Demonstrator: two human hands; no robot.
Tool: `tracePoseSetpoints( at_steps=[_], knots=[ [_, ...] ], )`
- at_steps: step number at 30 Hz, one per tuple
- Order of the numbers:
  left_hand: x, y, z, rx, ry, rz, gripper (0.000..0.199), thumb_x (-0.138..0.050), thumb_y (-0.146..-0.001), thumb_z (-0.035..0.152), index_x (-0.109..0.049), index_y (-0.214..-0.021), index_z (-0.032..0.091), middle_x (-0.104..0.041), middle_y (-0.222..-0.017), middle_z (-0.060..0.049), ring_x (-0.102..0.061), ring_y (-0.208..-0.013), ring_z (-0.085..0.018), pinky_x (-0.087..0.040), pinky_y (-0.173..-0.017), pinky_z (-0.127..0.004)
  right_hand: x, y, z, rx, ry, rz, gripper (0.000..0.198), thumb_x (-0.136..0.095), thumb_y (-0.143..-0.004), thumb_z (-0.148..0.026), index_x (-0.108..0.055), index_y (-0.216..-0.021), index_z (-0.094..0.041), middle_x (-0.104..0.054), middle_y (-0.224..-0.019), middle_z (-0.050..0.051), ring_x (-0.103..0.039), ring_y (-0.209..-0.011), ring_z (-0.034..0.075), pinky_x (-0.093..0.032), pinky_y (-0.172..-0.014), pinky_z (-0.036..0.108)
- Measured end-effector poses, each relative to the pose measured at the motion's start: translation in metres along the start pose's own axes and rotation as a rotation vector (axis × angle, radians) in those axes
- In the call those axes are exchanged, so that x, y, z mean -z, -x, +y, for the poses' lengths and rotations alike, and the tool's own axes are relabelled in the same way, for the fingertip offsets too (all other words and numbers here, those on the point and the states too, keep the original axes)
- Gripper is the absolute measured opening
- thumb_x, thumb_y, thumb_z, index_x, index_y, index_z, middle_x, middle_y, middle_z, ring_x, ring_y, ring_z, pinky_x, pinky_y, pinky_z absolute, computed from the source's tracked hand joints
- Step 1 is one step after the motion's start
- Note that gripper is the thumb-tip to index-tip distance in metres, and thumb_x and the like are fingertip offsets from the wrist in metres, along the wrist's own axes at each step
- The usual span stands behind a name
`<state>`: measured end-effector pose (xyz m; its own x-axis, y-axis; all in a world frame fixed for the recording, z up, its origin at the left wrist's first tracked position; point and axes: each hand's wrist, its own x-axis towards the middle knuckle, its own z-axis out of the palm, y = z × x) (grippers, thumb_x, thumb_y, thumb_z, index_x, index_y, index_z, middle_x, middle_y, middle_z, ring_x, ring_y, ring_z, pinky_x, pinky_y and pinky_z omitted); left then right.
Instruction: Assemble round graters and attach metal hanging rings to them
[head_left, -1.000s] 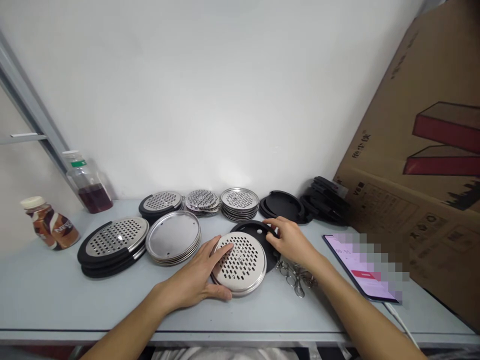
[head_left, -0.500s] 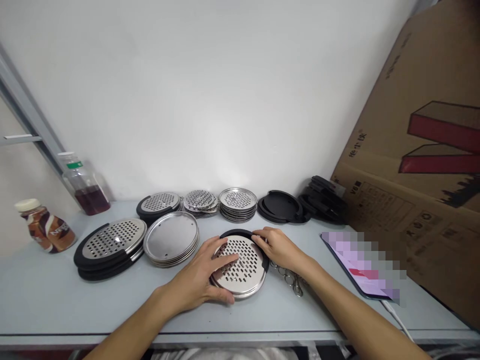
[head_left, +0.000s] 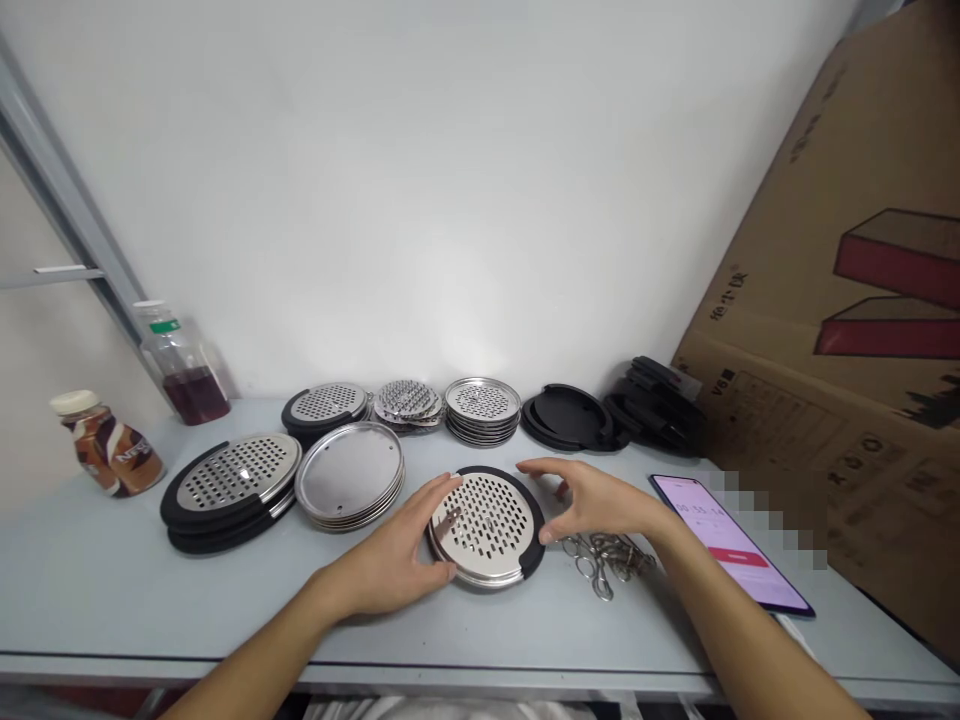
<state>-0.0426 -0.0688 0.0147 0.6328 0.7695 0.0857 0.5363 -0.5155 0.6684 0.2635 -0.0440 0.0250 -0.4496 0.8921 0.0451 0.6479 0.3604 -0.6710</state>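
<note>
A round metal case [head_left: 491, 520] with a slotted top lies flat on the table in front of me. A black rim wraps its back and right side. My left hand [head_left: 394, 550] grips the left edge, thumb at the front and fingers at the back. Around the right side, my right hand [head_left: 589, 500] is curved with thumb and fingers apart; the thumb is at the black rim, and I cannot tell if it touches. Beside that hand lie several bent wire pieces [head_left: 600, 565] in a loose heap, partly behind the forearm.
To the left sit plain metal dishes [head_left: 349, 470] and black-rimmed slotted cases [head_left: 232, 480]. Slotted discs [head_left: 409, 400], metal dishes with slotted discs [head_left: 482, 405] and black rings [head_left: 568, 415] line the wall. Two bottles [head_left: 112, 450], a phone [head_left: 739, 550] and a large carton [head_left: 810, 400] flank them.
My right hand has opened and drawn back from the case's rim. My left index finger has moved off the slotted top to its edge. The view has shifted slightly.
</note>
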Motion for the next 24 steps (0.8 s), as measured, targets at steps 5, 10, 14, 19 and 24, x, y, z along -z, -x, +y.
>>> tracePoseSetpoints(
  at_steps=[5,10,14,19,24],
  knots=[
    [0.0,0.0,-0.003,0.03,0.026,-0.049,0.09,-0.063,-0.078,0.03,-0.01,-0.149,0.025,-0.012,-0.156,-0.005,-0.015,-0.142,-0.027,-0.017,-0.117,-0.043,-0.002,0.004,-0.008,0.085,-0.058,-0.1,0.1,-0.084,-0.052,-0.042,-0.04,-0.14,-0.023,-0.045,-0.142,0.01,-0.043,-0.128,0.029,-0.031,-0.108,0.043],
    [-0.003,-0.001,-0.006,0.028,0.017,-0.025,0.096,-0.07,-0.073,0.046,-0.015,-0.149,0.025,-0.014,-0.156,-0.007,-0.014,-0.142,-0.03,-0.017,-0.117,-0.046,0.001,0.009,-0.012,0.037,-0.023,-0.043,0.092,-0.083,-0.054,-0.038,-0.045,-0.137,-0.026,-0.062,-0.121,0.008,-0.055,-0.112,0.029,-0.038,-0.101,0.044],
    [0.0,-0.002,-0.002,0.024,0.016,-0.025,0.092,-0.069,-0.074,0.043,-0.017,-0.148,0.024,-0.019,-0.154,-0.008,-0.019,-0.141,-0.03,-0.019,-0.116,-0.045,-0.001,0.008,-0.011,0.049,-0.012,-0.039,0.087,-0.083,-0.053,-0.036,-0.05,-0.133,-0.025,-0.064,-0.107,0.005,-0.059,-0.098,0.025,-0.044,-0.092,0.039],
    [0.002,-0.001,-0.001,0.034,0.006,-0.042,0.092,-0.069,-0.074,0.043,-0.018,-0.148,0.024,-0.018,-0.155,-0.008,-0.019,-0.141,-0.03,-0.019,-0.116,-0.045,-0.006,0.005,-0.015,0.091,-0.107,-0.059,0.092,-0.084,-0.05,-0.032,-0.048,-0.134,-0.024,-0.057,-0.124,0.009,-0.059,-0.097,0.024,-0.05,-0.084,0.036],
    [0.001,-0.002,-0.004,0.031,0.034,-0.048,0.096,-0.072,-0.072,0.044,-0.018,-0.148,0.024,-0.019,-0.154,-0.009,-0.021,-0.14,-0.029,-0.02,-0.116,-0.044,-0.006,0.004,-0.021,0.1,-0.11,-0.064,0.087,-0.084,-0.05,-0.031,-0.051,-0.131,-0.024,-0.059,-0.119,0.008,-0.06,-0.095,0.023,-0.05,-0.083,0.035]
  ],
)
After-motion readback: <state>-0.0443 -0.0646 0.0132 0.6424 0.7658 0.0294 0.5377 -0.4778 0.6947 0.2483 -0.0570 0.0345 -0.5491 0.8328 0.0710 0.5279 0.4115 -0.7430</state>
